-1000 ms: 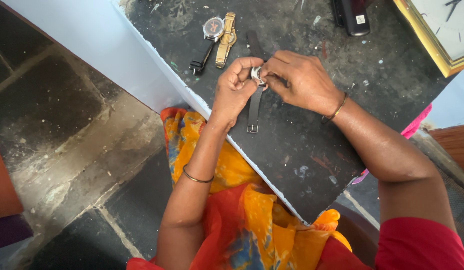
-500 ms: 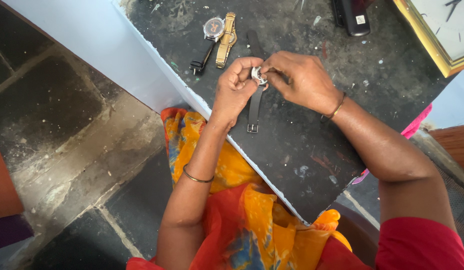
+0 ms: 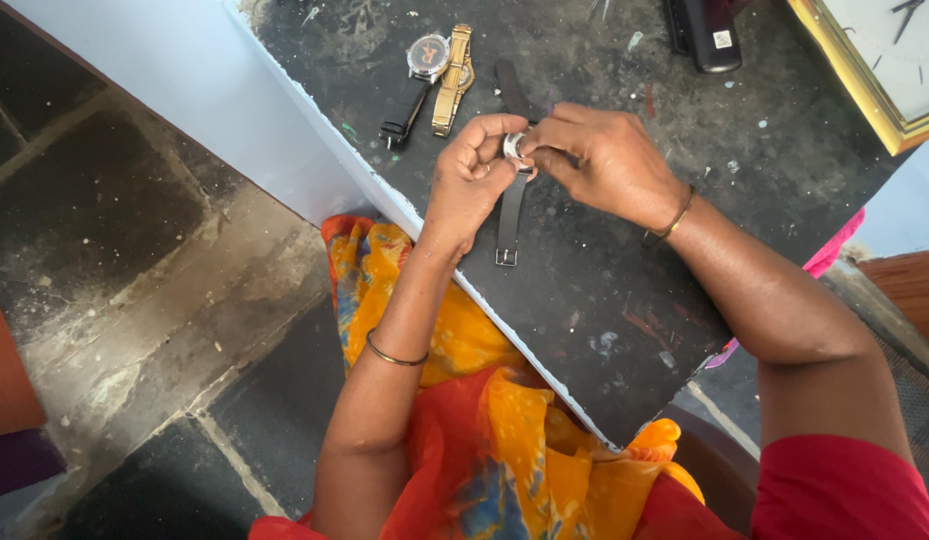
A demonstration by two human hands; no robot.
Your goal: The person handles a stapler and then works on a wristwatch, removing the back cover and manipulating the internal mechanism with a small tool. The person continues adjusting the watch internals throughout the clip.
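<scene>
Worktable (image 3: pixel 625 300), dark, scuffed; stone floor (image 3: pixel 135 260) below.

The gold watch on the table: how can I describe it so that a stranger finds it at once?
Look at the dark worktop, toward its far edge beyond both hands. Two watches lie there side by side, untouched. The gold watch is the right one, with a metal link band, while its neighbour, the black-strapped watch, has a round pale dial.

Both hands (image 3: pixel 545 165) pinching black-strapped wristwatch (image 3: pixel 512 190), perhaps its case, over dark table (image 3: pixel 625 300)
</scene>
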